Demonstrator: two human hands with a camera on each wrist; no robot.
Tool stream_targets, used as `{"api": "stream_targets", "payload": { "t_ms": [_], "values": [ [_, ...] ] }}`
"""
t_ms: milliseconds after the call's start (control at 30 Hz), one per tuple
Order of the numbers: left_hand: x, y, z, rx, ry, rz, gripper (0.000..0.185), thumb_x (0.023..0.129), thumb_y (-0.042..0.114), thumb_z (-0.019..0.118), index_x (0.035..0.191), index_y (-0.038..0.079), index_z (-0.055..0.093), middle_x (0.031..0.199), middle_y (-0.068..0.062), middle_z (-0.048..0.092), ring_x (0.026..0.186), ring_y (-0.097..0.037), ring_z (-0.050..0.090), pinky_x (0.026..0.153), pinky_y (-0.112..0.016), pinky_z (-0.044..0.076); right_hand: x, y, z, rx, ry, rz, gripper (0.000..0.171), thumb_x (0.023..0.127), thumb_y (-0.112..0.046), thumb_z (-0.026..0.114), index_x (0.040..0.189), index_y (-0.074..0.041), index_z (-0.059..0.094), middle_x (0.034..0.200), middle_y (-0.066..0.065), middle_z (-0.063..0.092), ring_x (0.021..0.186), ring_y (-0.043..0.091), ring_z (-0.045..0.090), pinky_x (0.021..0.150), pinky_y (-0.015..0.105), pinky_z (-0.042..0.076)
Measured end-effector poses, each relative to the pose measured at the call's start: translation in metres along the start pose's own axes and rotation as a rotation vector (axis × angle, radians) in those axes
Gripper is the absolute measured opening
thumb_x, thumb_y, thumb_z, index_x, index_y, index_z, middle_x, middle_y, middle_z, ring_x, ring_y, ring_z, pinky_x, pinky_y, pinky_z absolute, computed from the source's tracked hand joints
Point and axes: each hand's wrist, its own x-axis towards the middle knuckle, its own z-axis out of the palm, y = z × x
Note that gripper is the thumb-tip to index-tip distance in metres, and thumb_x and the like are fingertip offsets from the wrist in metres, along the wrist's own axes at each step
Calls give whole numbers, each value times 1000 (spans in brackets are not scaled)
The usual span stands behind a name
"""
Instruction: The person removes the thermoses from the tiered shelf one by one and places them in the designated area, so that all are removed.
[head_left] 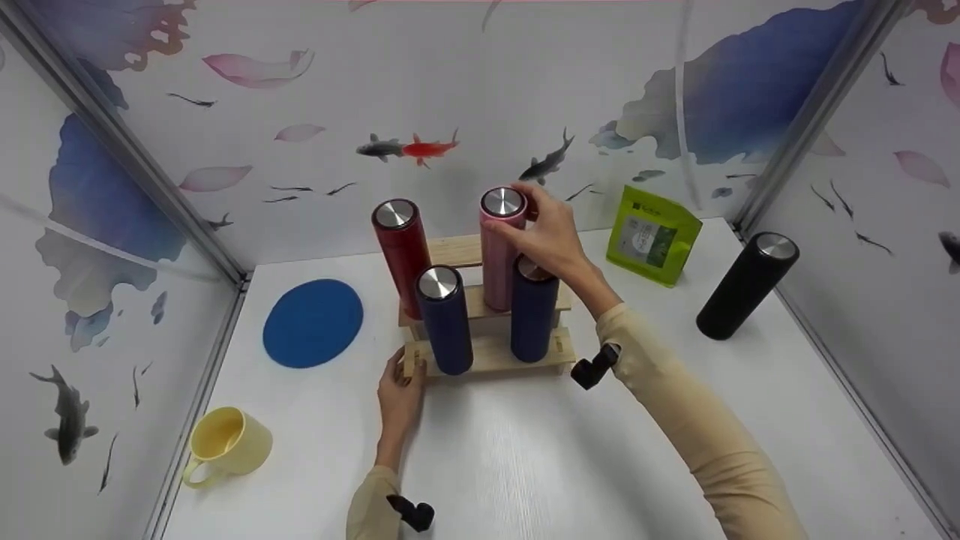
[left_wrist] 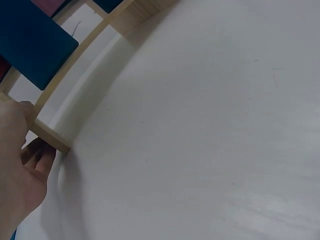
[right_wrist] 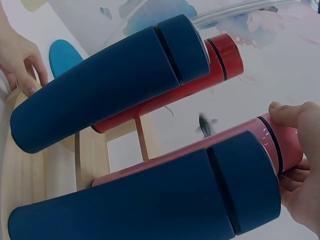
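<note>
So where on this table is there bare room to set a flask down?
Bare table runs across the front between the two sleeves, and on the right between the wooden rack and the black flask. Around the rack it is crowded: four flasks, the left hand at its corner, the right hand on the pink flask.

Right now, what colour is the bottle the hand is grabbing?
Pink bottle with a silver lid, clearest in the head view.

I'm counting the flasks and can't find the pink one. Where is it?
In the head view, the pink flask stands on the wooden rack's rear right step, behind a navy flask and beside the red flask; the right hand grips its cap.
</note>
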Motion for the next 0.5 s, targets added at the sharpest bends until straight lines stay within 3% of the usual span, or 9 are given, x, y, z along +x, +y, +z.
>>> {"api": "stream_targets", "payload": {
  "t_ms": [233,500],
  "values": [
    [0,-2,1,41,-5,-17,55,101,29,65,149,8,49,136,-17,63,116,-24,63,92,-31,53,-3,3,-16,-12,42,23,64,84,-29,85,134,0,58,122,14,69,108,21,67,96,37,55],
    [0,-2,1,41,2,-14,54,101,27,65,149,9,49,133,-18,63,121,-28,62,103,-45,50,-7,12,-32,-41,89,46,64,85,-28,84,135,1,57,127,17,66,110,24,65,96,37,53]
  ]
}}
